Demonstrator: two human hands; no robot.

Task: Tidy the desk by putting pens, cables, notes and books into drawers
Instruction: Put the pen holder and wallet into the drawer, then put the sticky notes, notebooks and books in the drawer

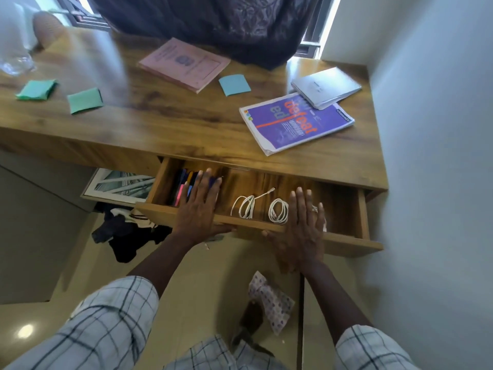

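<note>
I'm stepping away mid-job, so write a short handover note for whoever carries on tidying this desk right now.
Left hand: open, fingers straight, flat over the drawer front edge, above the pens.
Right hand: open, flat on the same edge, beside the cables.
Done: pens and two coiled cables lie in the open drawer.
Left: on the desk lie a pink book, purple book, grey notebook, blue note and two green notes. The drawer is not yet closed.
</note>
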